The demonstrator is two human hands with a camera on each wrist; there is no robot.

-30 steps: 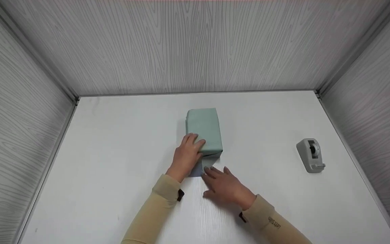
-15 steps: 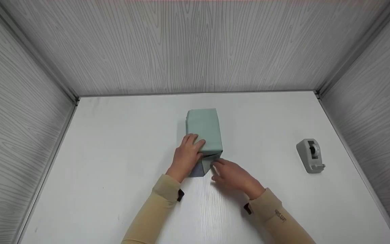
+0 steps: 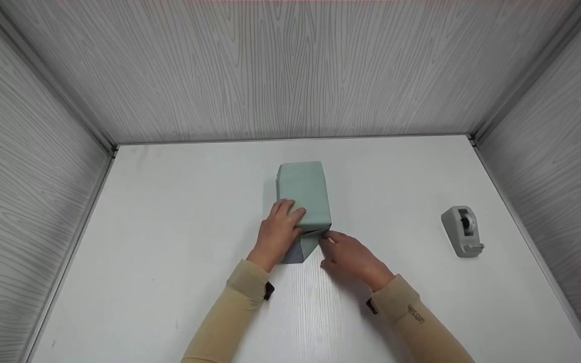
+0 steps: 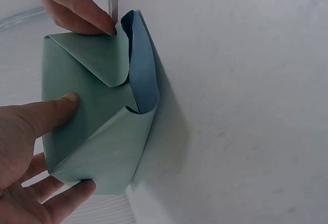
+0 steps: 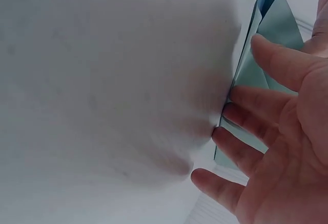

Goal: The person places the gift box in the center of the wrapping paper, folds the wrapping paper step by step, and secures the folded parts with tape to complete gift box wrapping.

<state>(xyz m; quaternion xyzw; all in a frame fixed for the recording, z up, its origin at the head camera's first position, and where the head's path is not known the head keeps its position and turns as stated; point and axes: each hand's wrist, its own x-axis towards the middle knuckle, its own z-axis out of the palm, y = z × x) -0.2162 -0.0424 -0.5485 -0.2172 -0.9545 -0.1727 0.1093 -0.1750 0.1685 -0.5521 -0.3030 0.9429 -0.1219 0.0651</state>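
Note:
A box wrapped in pale green paper (image 3: 303, 186) lies on the white table, its near end partly folded. Over its near left part, my left hand (image 3: 276, 234) holds it. In the left wrist view the thumb (image 4: 64, 108) presses the end face and the other fingers lie along one side. The paper end sticks out as a folded flap (image 4: 110, 149), with its bluish inner side (image 4: 144, 78) showing. My right hand (image 3: 351, 259) touches the paper at the near right corner; in the right wrist view its fingers (image 5: 241, 149) are extended and spread against the fold.
A grey tape dispenser (image 3: 462, 231) stands on the right side of the white table (image 3: 179, 227). Grey wood-grain panels (image 3: 290, 70) enclose the table at the back and on both sides.
My right hand has moved from the flap's near tip up and right to the box's near right corner. The flap's right side now slants inward. My left hand stays put.

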